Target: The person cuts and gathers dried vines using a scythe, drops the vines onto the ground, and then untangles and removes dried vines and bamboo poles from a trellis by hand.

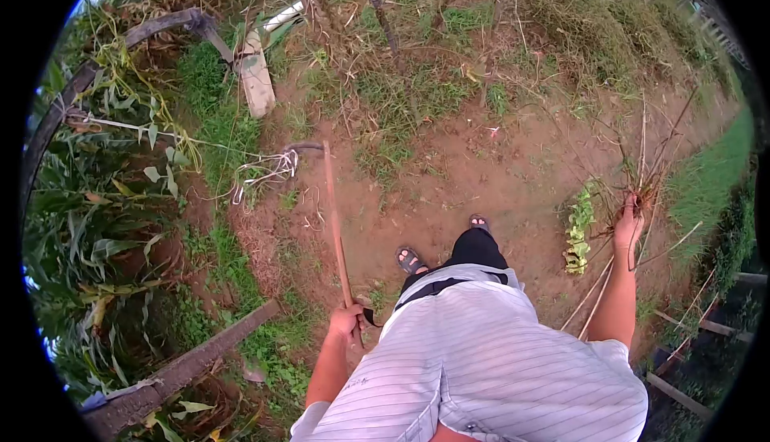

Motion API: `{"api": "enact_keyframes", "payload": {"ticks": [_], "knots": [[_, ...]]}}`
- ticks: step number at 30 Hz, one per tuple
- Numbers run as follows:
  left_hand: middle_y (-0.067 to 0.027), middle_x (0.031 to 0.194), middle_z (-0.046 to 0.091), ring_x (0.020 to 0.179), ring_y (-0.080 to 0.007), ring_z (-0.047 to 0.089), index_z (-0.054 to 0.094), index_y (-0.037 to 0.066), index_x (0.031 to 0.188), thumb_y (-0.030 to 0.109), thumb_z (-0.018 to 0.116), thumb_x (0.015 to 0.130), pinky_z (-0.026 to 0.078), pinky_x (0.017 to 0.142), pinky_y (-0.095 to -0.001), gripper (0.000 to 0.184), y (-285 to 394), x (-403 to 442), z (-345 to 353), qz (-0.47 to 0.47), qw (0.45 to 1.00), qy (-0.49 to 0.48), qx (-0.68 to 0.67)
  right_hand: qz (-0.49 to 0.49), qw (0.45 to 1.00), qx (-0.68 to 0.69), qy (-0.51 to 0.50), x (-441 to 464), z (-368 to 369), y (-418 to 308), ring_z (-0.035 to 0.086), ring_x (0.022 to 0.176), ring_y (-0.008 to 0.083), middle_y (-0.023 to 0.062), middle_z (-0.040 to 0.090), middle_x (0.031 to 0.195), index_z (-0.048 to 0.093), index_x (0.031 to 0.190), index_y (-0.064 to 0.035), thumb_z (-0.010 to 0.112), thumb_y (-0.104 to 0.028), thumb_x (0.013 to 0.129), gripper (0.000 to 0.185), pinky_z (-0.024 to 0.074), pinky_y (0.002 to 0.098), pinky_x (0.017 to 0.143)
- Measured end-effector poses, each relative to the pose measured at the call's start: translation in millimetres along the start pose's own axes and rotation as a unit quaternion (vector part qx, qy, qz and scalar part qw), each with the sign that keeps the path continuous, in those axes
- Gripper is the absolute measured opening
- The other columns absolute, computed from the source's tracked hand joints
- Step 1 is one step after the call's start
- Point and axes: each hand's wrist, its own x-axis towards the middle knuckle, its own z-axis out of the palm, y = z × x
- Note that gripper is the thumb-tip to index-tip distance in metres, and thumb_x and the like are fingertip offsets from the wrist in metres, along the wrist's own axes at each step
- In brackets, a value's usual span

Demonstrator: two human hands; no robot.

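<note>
Head view is showing the left hand [346, 320] grasping the lower end of a long-handled wooden tool [333, 221], whose dark curved head [306, 147] is pointing toward the left edge of the bare soil [513, 169], beside a tangle of pale cord [277, 168]. The right hand [628, 225] is gripping a bundle of dry stalks [641, 187] near the soil's right edge, close to green grass [706, 189]. Between that hand and the sandalled feet [410, 261], a leafy plant [577, 232] is showing.
</note>
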Motion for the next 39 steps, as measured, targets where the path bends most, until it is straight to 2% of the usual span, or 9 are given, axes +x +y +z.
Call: {"api": "enact_keyframes", "payload": {"ticks": [3, 8, 11, 15, 21, 25, 28, 32, 39], "knots": [[-0.0061, 0.071, 0.062, 0.054, -0.0156, 0.057, 0.066, 0.002, 0.100, 0.011, 0.067, 0.081, 0.046, 0.048, -0.0331, 0.022, 0, 25, 22, 0.042, 0.955, 0.127, 0.265, 0.053, 0.995, 0.028, 0.085, -11, -80, 16, 0.036, 0.052, 0.0058, -0.0058, 0.039, 0.062, 0.062, 0.099, -0.0118, 0.062, -0.041, 0.095, 0.029, 0.0278, 0.0243, 0.044], [-0.0082, 0.077, 0.069, 0.065, -0.0197, 0.063, 0.071, 0.003, 0.105, 0.008, 0.072, 0.072, 0.049, 0.061, -0.0337, 0.034, 10, 32, 101, 0.017, 0.933, 0.078, 0.352, 0.119, 0.972, 0.066, 0.191, -6, -149, 77, 0.037, 0.053, 0.0067, -0.0045, 0.044, 0.070, 0.058, 0.109, -0.0153, 0.062, -0.040, 0.095, 0.028, 0.0301, 0.0232, 0.045], [-0.0108, 0.070, 0.067, 0.062, -0.0177, 0.063, 0.070, 0.002, 0.100, 0.010, 0.071, 0.075, 0.051, 0.057, -0.0335, 0.027, 32, 24, 172, 0.146, 0.767, 0.000, 0.625, 0.166, 0.967, 0.085, 0.172, 9, -167, 102, 0.038, 0.055, 0.0070, -0.0047, 0.046, 0.070, 0.058, 0.111, -0.0158, 0.061, -0.040, 0.096, 0.029, 0.0311, 0.0228, 0.046], [-0.0049, 0.064, 0.060, 0.056, -0.0110, 0.057, 0.069, 0.001, 0.095, 0.013, 0.066, 0.079, 0.048, 0.051, -0.0301, 0.020, 92, -5, 258, 0.101, 0.906, -0.124, 0.392, 0.190, 0.966, 0.088, 0.155, 31, -170, 94, 0.039, 0.055, 0.0068, -0.0048, 0.045, 0.070, 0.056, 0.114, -0.0162, 0.060, -0.040, 0.097, 0.029, 0.0313, 0.0227, 0.046], [-0.0018, 0.063, 0.058, 0.056, -0.0089, 0.051, 0.066, 0.000, 0.086, 0.020, 0.070, 0.082, 0.045, 0.053, -0.0310, 0.021, 220, -15, 430, 0.373, 0.835, 0.005, 0.405, 0.197, 0.964, 0.121, 0.131, 57, -187, 89, 0.036, 0.053, 0.0054, -0.0058, 0.044, 0.070, 0.059, 0.115, -0.0135, 0.059, -0.036, 0.098, 0.028, 0.0275, 0.0228, 0.045], [-0.0044, 0.061, 0.057, 0.055, -0.0113, 0.054, 0.063, -0.003, 0.080, 0.035, 0.076, 0.081, 0.045, 0.054, -0.0317, 0.040, 267, 4, 505, 0.374, 0.800, 0.008, 0.470, 0.200, 0.965, 0.111, 0.130, 64, -190, 72, 0.032, 0.050, 0.0068, -0.0052, 0.038, 0.066, 0.057, 0.111, -0.0152, 0.058, -0.035, 0.098, 0.024, 0.0253, 0.0239, 0.043], [-0.0144, 0.068, 0.066, 0.068, -0.0333, 0.067, 0.068, 0.000, 0.091, 0.035, 0.068, 0.084, 0.052, 0.066, -0.0411, 0.036, 234, 76, 427, 0.316, 0.686, 0.050, 0.654, 0.200, 0.964, 0.072, 0.161, 67, -221, 85, 0.038, 0.053, 0.0078, -0.0026, 0.046, 0.070, 0.060, 0.109, -0.0103, 0.061, -0.041, 0.096, 0.033, 0.0298, 0.0240, 0.046], [-0.0195, 0.094, 0.070, 0.088, -0.0313, 0.069, 0.070, 0.000, 0.100, 0.043, 0.064, 0.085, 0.055, 0.075, -0.0418, 0.047, 113, 63, 185, -0.051, 0.592, 0.081, 0.800, 0.099, 0.968, -0.027, 0.227, 50, -297, 62, 0.044, 0.059, 0.0077, 0.0017, 0.059, 0.093, 0.060, 0.117, -0.0057, 0.059, -0.036, 0.098, 0.036, 0.0359, 0.0244, 0.052], [-0.0164, 0.068, 0.067, 0.061, -0.0275, 0.067, 0.070, -0.003, 0.088, 0.037, 0.072, 0.079, 0.051, 0.056, -0.0419, 0.041, 66, 51, 159, 0.005, 0.769, 0.111, 0.630, 0.059, 0.952, -0.134, 0.270, 102, -375, 45, 0.038, 0.057, 0.0043, 0.0003, 0.065, 0.099, 0.062, 0.115, -0.0076, 0.062, -0.029, 0.097, 0.028, 0.0324, 0.0224, 0.051]]}}
